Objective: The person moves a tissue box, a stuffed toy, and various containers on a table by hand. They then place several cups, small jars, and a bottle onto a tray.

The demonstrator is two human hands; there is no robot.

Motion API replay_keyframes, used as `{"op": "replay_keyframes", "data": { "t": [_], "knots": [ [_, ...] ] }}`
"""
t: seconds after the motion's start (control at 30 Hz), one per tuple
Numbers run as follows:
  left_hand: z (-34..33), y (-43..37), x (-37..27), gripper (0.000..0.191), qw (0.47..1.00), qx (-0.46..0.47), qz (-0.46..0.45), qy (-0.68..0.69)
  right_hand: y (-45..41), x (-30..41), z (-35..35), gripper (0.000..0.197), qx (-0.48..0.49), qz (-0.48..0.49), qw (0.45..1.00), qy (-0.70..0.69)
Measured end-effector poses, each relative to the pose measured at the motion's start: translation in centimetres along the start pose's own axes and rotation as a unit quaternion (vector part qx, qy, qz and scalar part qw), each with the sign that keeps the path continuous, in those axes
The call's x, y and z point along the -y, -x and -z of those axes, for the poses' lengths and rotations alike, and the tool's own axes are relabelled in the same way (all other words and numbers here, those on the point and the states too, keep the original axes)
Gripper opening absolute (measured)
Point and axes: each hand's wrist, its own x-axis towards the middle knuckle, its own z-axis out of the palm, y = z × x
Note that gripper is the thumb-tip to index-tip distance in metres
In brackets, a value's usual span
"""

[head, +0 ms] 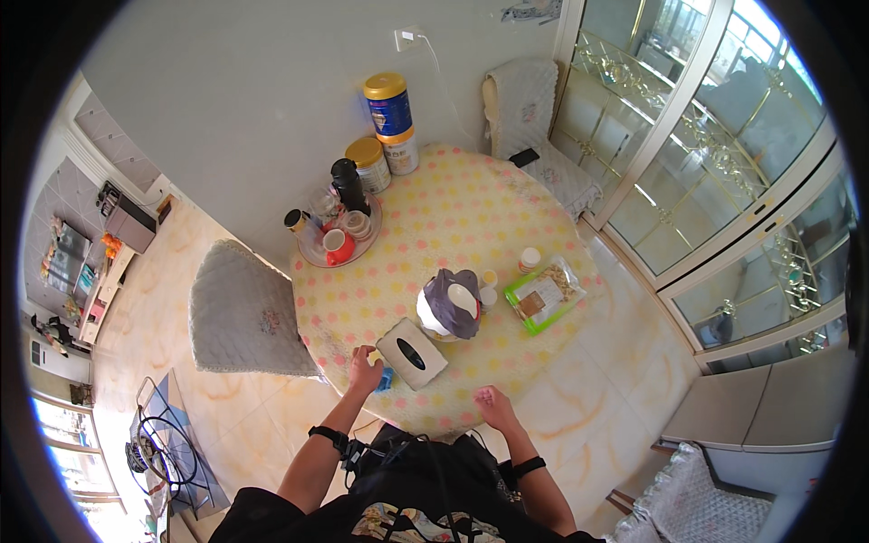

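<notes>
My left hand (366,370) is beside the left edge of a beige tissue box (400,341) with a dark oval slot. Its fingers are curved and apart, with nothing seen in them; whether they touch the box I cannot tell. A small blue item (385,380) lies between that hand and the box, partly hidden. Loosely curled, my right hand (495,407) is over the table's near edge, apart from the box, with no object visible in it. Behind the box stands a rounded white object (429,313), partly covered by dark grey fabric (453,288).
A patterned cloth covers the round table (468,197). Small white containers (529,259) and a green-edged food bag (545,295) lie right. A tray (316,261) holds cups and a black flask (348,184); tins (368,165) stand behind. Chairs (248,312) flank the table.
</notes>
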Motion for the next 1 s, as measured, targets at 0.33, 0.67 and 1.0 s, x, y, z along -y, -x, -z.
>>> {"op": "replay_keyframes", "data": {
  "t": [0.33, 0.67, 1.0],
  "knots": [
    [1.0, -5.2, 1.0, 0.027, 0.986, 0.106, -0.102, 0.081, 0.0, 3.9, -7.6, 0.029, -0.053, -0.076, 0.996, 0.008],
    [2.1, -8.2, 2.3, 0.016, 0.942, 0.263, -0.154, 0.141, 1.2, 9.0, -12.2, 0.042, -0.133, -0.152, 0.979, -0.012],
    [3.6, -8.5, 1.0, 0.014, 0.936, 0.254, -0.243, 0.024, 1.9, 10.2, -13.3, 0.050, -0.174, -0.120, 0.977, 0.004]
  ]
}}
